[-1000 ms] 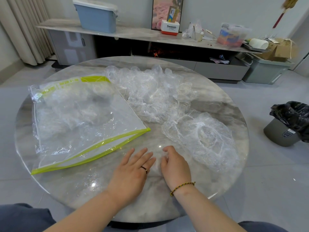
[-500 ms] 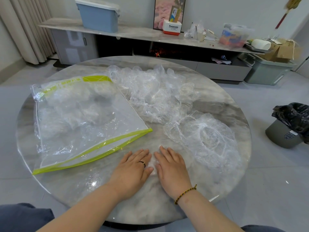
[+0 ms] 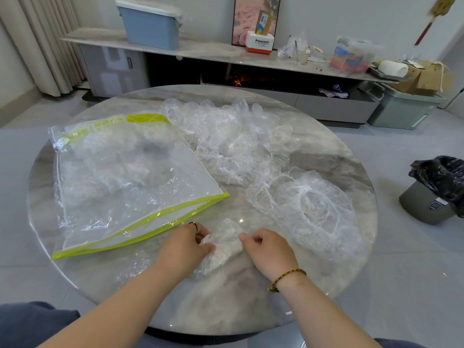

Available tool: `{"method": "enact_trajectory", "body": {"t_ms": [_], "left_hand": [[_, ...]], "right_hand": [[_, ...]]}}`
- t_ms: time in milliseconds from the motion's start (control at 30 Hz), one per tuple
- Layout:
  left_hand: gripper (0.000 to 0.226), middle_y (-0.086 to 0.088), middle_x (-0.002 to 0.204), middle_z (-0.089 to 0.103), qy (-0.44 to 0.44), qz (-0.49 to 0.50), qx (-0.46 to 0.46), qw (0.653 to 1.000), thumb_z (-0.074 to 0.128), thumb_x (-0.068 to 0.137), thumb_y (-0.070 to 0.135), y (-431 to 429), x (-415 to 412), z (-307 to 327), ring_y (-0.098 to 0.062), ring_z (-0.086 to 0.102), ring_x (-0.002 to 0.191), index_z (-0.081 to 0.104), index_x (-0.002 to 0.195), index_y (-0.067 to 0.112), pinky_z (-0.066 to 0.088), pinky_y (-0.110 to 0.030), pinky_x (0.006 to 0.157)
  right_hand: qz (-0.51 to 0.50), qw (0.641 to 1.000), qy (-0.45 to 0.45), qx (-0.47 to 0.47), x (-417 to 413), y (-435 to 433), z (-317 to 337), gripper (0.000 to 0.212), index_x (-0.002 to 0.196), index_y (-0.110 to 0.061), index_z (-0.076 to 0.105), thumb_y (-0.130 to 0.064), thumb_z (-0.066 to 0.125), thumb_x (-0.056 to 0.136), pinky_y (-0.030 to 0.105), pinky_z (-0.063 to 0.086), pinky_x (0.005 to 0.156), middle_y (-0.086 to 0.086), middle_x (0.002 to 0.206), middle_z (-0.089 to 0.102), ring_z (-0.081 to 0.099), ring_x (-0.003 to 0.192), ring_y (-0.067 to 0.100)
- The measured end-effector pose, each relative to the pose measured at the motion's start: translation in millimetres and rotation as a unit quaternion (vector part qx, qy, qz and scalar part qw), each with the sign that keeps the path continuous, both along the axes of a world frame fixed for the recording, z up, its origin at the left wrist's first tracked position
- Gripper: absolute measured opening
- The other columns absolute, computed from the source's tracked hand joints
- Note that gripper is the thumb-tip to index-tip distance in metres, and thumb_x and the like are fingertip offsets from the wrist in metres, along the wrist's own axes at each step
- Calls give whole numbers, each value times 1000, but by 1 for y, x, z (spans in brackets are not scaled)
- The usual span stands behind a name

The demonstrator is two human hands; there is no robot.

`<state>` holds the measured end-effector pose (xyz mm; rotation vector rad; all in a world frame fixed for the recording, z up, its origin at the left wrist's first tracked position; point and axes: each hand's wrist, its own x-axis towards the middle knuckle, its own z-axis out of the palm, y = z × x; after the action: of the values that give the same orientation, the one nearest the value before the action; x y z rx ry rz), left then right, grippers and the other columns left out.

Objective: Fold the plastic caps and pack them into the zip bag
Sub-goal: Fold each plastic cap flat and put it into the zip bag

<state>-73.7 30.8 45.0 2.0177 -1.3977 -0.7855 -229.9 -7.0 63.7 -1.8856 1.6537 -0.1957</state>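
Fingers (image 3: 247, 237) on both hands are curling onto a crumpled plastic cap (image 3: 223, 243) near the front edge of the round counter (image 3: 226, 302), the left hand (image 3: 184, 244) pinching one side and the right hand (image 3: 270, 249) the other. Just to the left, the green-trimmed zip bag (image 3: 130, 177) is lying flat with caps inside; loose caps (image 3: 238, 141) are lying heaped behind.

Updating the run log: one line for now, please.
step: fold; cap: on table; left hand: pinches cap; right hand: pinches cap; zip bag: partly filled
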Motion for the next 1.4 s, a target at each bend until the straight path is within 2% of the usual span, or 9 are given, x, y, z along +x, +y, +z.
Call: {"method": "enact_trajectory", "body": {"t_ms": [100,200,400,567,700,933,1133,1233,1400], "left_hand": [[30,6,62,46,134,56,-49,988,70,78,4,2,-3,-1,-5,40,54,49,67,23,37,-8,50],[26,1,62,52,246,82,-93,961,69,77,-4,3,-9,2,-2,48,50,54,68,15,36,-6,46],[25,6,55,58,336,80,-112,932,64,79,-8,5,-18,5,3,54,46,56,67,12,41,-5,48],[23,3,66,58,232,87,-133,960,59,88,10,10,-2,9,-7,51,61,58,70,24,39,-14,58],[19,19,61,56,-38,32,-167,985,61,83,27,27,30,21,8,48,75,55,67,35,29,-8,54],[52,10,62,61,-394,-84,-192,895,94,20,32,45,105,26,-13,59,51,67,63,20,40,-14,46],[54,7,55,58,-414,-90,-147,894,93,9,22,46,126,17,-15,58,45,64,55,17,42,-14,44],[49,10,50,56,-362,-46,-169,915,92,14,11,46,129,18,-8,54,40,61,51,21,16,-2,39],[19,10,95,52,-251,43,-262,931,80,59,9,47,128,20,-7,46,76,67,61,23,19,1,46]], "right_hand": [[-63,985,-158,32,7,2,2,28,89,0,61,-28,56,89,30,44,69,1,70,51,53,71,24],[-156,887,-394,184,14,5,1,33,118,-6,46,-15,58,89,25,52,60,8,84,62,61,69,19],[-146,846,-465,216,15,5,-8,11,84,-7,61,-6,53,91,25,55,61,10,80,66,64,66,16],[-171,874,-427,153,22,-5,-14,16,73,-5,58,-7,57,88,39,46,77,16,82,60,56,80,25],[-160,876,-427,160,32,-9,-14,14,82,3,55,-10,60,85,36,43,74,13,82,54,51,80,23],[-136,877,-426,175,54,-6,-9,17,70,-7,57,-8,57,87,42,48,85,8,77,63,59,81,25],[-108,876,-433,184,73,-5,-8,20,70,-11,60,-5,54,88,44,48,88,7,75,65,61,81,27],[-83,880,-427,189,82,-4,-9,23,66,-10,56,-3,54,87,35,49,75,4,67,61,58,68,20],[29,927,-345,145,105,5,-17,21,76,-10,53,-29,58,67,28,39,66,9,74,50,47,71,17]]}}
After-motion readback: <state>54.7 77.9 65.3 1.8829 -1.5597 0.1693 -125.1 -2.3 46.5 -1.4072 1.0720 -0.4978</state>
